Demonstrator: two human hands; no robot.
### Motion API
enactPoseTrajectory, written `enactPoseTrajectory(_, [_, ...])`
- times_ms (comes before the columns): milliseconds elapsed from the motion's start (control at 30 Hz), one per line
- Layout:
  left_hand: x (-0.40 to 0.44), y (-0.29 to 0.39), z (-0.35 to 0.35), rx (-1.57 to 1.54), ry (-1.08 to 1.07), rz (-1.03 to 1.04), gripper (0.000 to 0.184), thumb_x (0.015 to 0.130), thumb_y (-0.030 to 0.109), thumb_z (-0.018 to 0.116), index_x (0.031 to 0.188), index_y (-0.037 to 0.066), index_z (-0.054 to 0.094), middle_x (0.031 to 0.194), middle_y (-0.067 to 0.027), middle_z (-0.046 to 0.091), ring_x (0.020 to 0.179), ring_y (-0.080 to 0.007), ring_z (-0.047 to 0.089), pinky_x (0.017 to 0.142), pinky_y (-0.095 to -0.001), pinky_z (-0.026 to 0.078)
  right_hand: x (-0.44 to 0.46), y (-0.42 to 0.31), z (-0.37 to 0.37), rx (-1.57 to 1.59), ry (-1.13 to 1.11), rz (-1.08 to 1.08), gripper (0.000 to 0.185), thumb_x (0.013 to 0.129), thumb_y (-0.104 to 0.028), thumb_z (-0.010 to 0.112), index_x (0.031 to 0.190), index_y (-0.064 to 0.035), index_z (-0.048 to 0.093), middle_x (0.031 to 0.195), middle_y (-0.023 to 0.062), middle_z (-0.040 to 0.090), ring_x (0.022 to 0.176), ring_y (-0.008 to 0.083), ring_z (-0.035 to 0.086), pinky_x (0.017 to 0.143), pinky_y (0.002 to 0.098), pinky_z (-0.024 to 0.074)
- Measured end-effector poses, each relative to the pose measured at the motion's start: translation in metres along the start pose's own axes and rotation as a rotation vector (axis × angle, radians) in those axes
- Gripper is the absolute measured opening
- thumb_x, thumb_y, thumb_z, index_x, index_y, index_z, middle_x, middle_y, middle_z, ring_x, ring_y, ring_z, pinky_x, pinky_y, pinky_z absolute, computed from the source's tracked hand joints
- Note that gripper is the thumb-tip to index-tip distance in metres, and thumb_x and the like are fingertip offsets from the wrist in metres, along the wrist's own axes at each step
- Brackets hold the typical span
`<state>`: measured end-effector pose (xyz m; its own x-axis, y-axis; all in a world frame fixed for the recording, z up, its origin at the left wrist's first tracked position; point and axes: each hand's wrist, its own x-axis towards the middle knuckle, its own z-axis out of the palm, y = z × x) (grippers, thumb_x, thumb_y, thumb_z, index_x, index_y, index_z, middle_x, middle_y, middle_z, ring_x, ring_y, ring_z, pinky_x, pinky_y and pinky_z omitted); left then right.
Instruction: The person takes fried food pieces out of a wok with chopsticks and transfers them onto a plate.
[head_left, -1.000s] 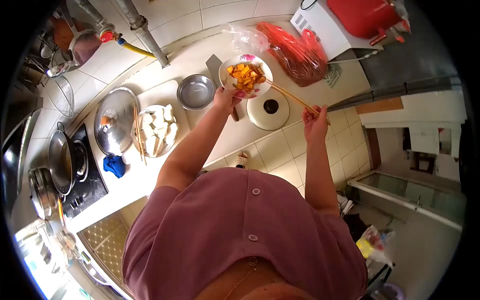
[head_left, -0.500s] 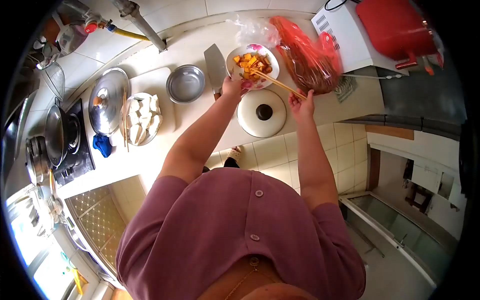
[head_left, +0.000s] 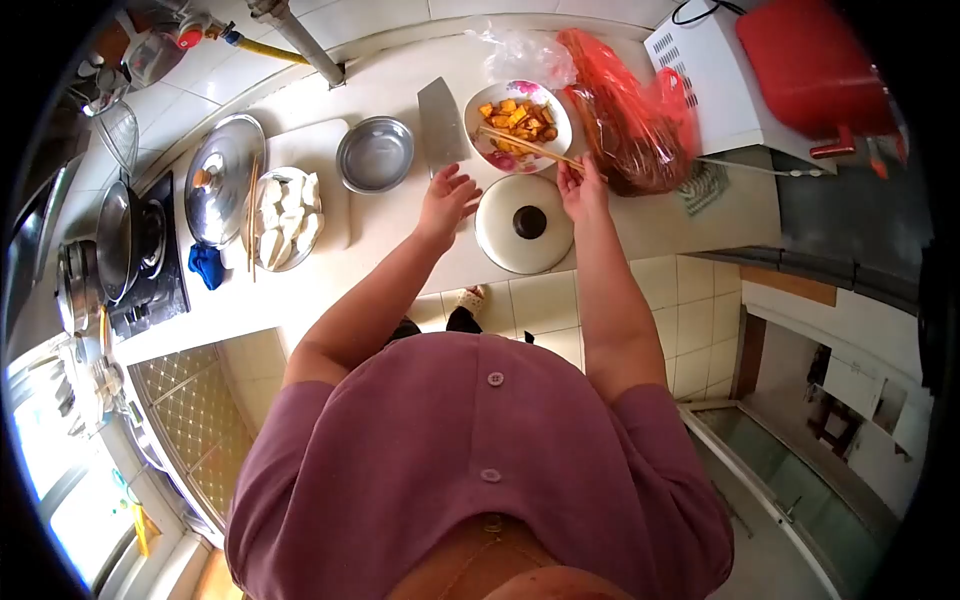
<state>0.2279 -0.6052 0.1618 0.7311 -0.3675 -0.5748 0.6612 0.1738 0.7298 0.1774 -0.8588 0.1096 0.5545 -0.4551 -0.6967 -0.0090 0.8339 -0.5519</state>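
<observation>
My right hand (head_left: pixel 584 190) is closed on the thick end of a pair of wooden chopsticks (head_left: pixel 530 147). Their other end lies across a flower-patterned plate (head_left: pixel 490 153) of orange, diced food (head_left: pixel 515 118). My left hand (head_left: pixel 448 205) hovers over the counter's front part, fingers apart and nothing in them. Just beyond those fingers lies a cleaver (head_left: pixel 440 125), its handle hidden behind the hand. Between my two hands sits a pale pot lid (head_left: pixel 505 240) with a dark knob.
Left of the cleaver are a metal bowl (head_left: pixel 375 155), a plate of white pieces (head_left: pixel 290 220), a steel lid (head_left: pixel 222 165) and a stove (head_left: pixel 150 310). A red plastic bag (head_left: pixel 640 130) lies right of the food plate, near a white appliance (head_left: pixel 705 85).
My left hand has let go of the plate's rim and drawn back toward me, opening. My right hand has moved left, and the chopsticks now lie flatter across the plate.
</observation>
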Motion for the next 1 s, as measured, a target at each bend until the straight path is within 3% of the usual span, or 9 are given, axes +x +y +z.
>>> enactPoseTrajectory(133, [-0.041,0.003,-0.031,0.048,-0.057,-0.055,0.052,0.090,0.016,0.056,0.135,0.003,0.032,0.122,-0.0126,0.050,0.103,-0.0240,0.058,0.084,-0.0342,0.048,0.000,0.004,0.008,-0.015,-0.021,0.027,0.018,0.089,-0.026,0.062,0.094,-0.0088,0.058,0.083,0.0051,0.060,0.072,0.0173,0.061,0.065,0.0274,0.0515])
enactPoseTrajectory(467, [-0.091,0.007,-0.067,0.016,-0.022,-0.150,0.045,0.093,0.020,0.053,0.133,0.004,0.038,0.123,-0.0130,0.053,0.105,-0.0255,0.058,0.087,-0.0366,0.048,0.007,0.009,-0.003,0.030,0.001,0.046,0.018,0.089,-0.024,0.062,0.096,-0.0077,0.058,0.085,0.0068,0.061,0.075,0.0193,0.062,0.066,0.0274,0.0508])
enactPoseTrajectory(567, [-0.091,0.007,-0.076,0.018,-0.031,-0.143,0.043,0.093,0.020,0.053,0.132,0.006,0.040,0.122,-0.0120,0.054,0.104,-0.0248,0.059,0.086,-0.0362,0.048,-0.023,-0.004,0.001,-0.057,-0.045,-0.049,0.023,0.090,-0.027,0.061,0.102,-0.0073,0.057,0.089,0.0075,0.061,0.081,0.0201,0.062,0.070,0.0279,0.0492])
enactPoseTrajectory(667, [-0.094,0.008,-0.082,0.006,-0.022,-0.128,0.042,0.093,0.020,0.053,0.131,0.006,0.041,0.120,-0.0108,0.055,0.104,-0.0238,0.059,0.086,-0.0353,0.048,-0.049,-0.025,0.005,-0.172,-0.099,-0.412,0.035,0.091,-0.031,0.059,0.115,-0.0059,0.053,0.099,0.0091,0.062,0.094,0.0199,0.062,0.077,0.0291,0.0469])
enactPoseTrajectory(700, [-0.094,0.009,-0.082,0.004,-0.022,-0.129,0.042,0.093,0.020,0.053,0.131,0.006,0.041,0.120,-0.0108,0.055,0.104,-0.0238,0.059,0.086,-0.0353,0.048,-0.052,-0.033,0.011,-0.174,-0.099,-0.412,0.035,0.091,-0.031,0.059,0.115,-0.0059,0.053,0.099,0.0091,0.062,0.094,0.0199,0.062,0.077,0.0291,0.0469])
enactPoseTrajectory(800, [-0.097,0.010,-0.085,0.018,-0.008,-0.133,0.042,0.093,0.020,0.053,0.131,0.006,0.041,0.119,-0.0104,0.056,0.102,-0.0232,0.060,0.085,-0.0344,0.048,-0.059,-0.042,0.028,-0.526,-0.140,-0.708,0.027,0.093,-0.021,0.055,0.113,-0.0023,0.057,0.103,0.0096,0.064,0.094,0.0167,0.064,0.077,0.0270,0.0481])
enactPoseTrajectory(1000, [-0.098,0.014,-0.089,0.001,-0.027,-0.114,0.041,0.093,0.019,0.052,0.130,0.006,0.041,0.117,-0.0108,0.056,0.101,-0.0232,0.060,0.085,-0.0339,0.048,-0.059,-0.032,0.028,-0.882,-0.363,-0.880,0.020,0.092,-0.011,0.057,0.106,0.0031,0.059,0.095,0.0096,0.066,0.088,0.0142,0.064,0.076,0.0235,0.0491])
